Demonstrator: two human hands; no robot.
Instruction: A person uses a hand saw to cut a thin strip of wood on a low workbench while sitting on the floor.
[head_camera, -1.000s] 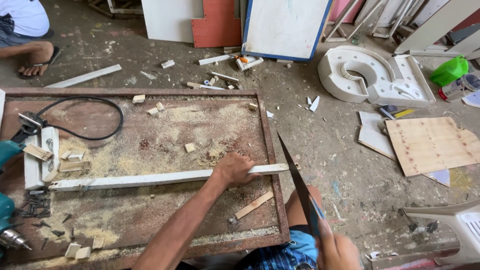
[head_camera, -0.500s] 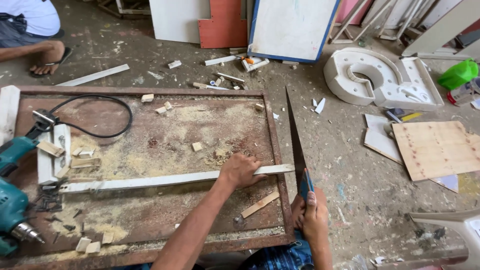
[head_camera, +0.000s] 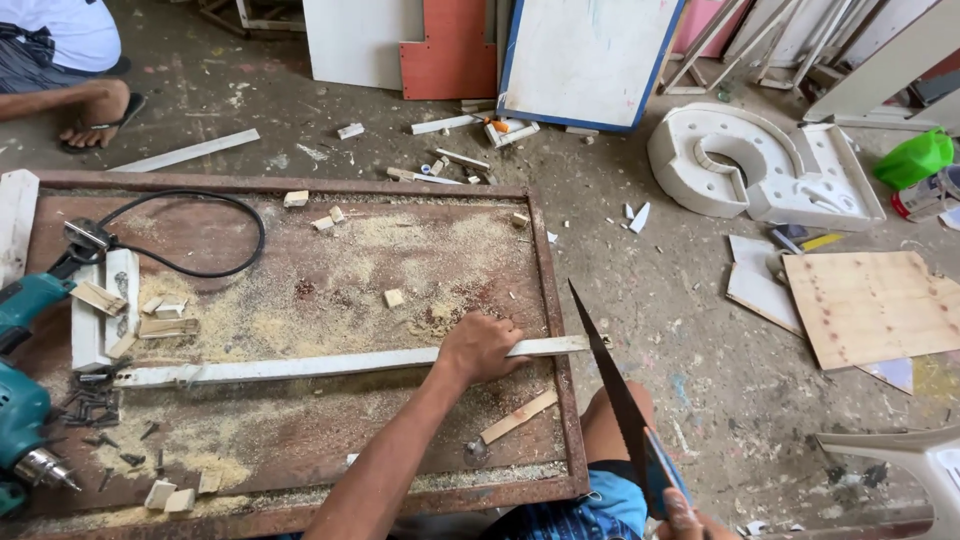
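The left hand (head_camera: 482, 347) lies palm down, fingers curled over a long white wooden strip (head_camera: 330, 364), pressing it flat near its right end; the forearm runs up from the bottom centre of the frame to the middle. The strip lies nearly level across the lower half of a rusty metal-framed work board (head_camera: 552, 290), and its right tip juts just past the board's right rail.

The right hand (head_camera: 685, 518) shows only in part at the bottom edge, right of centre, closed around the blue handle of a handsaw (head_camera: 618, 392). The dark blade slants up and to the left, its tip in the air above the strip's jutting end; whether the teeth touch the wood cannot be told. A bent knee sits just behind the blade.

Sawdust (head_camera: 420, 270) covers the middle of the board, with small wooden offcuts (head_camera: 168, 495) at its lower left and a short loose slat (head_camera: 518, 417) just below the held strip. At the left edge lies a teal power drill (head_camera: 22, 420), with a black cable (head_camera: 200, 235) looping across the upper left of the board and dark screws (head_camera: 95, 410) beside the drill. On the concrete floor at the right lie a plywood square (head_camera: 868, 305) and a white curved moulded piece (head_camera: 745, 170). Another person's sandalled foot (head_camera: 95, 125) rests in the upper left corner.
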